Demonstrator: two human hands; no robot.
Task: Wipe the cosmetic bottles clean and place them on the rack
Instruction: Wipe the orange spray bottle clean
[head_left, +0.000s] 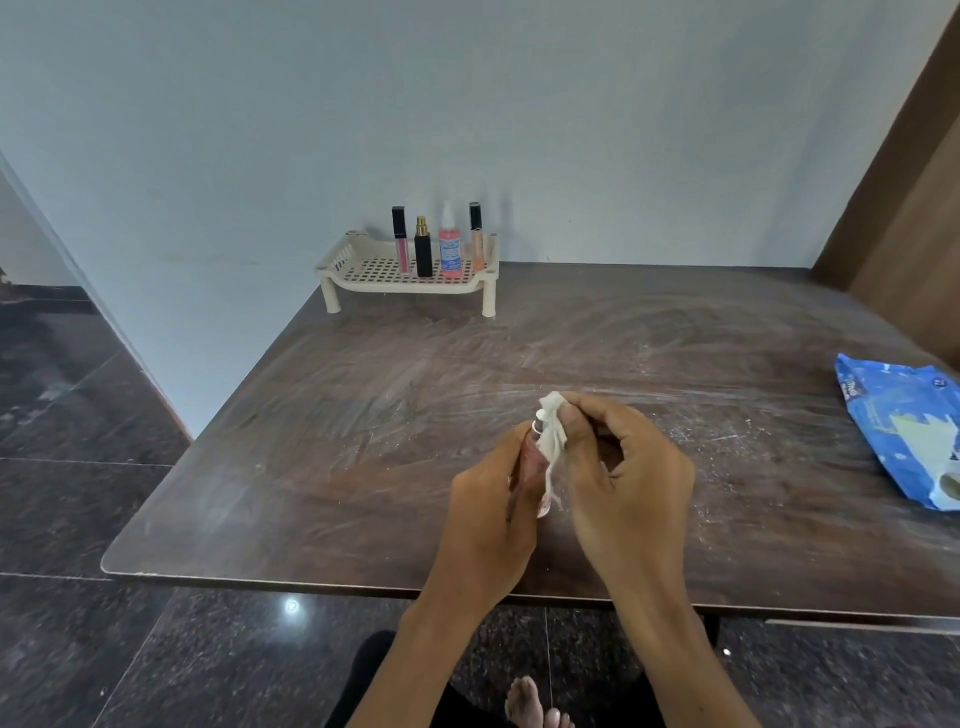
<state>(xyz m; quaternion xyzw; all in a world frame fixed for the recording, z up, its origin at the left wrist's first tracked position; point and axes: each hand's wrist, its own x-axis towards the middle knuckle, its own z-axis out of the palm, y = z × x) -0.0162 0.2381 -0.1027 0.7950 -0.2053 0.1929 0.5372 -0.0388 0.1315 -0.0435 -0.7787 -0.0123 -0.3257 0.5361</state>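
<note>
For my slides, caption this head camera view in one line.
Left hand holds a small bottle while right hand wipes it with a tissue; four cosmetics stand on the rack.

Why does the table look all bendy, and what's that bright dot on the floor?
Head view: the wide-angle lens bows the table's front edge and leans the wall lines. The dot is probably a lamp's glare on the shiny floor. Pale smears on the tabletop catch soft light. The rack at the back looks slightly soft, and the spray bottle behind the wipe is blurry.

Head-worn view, forward-down, close over table
</note>
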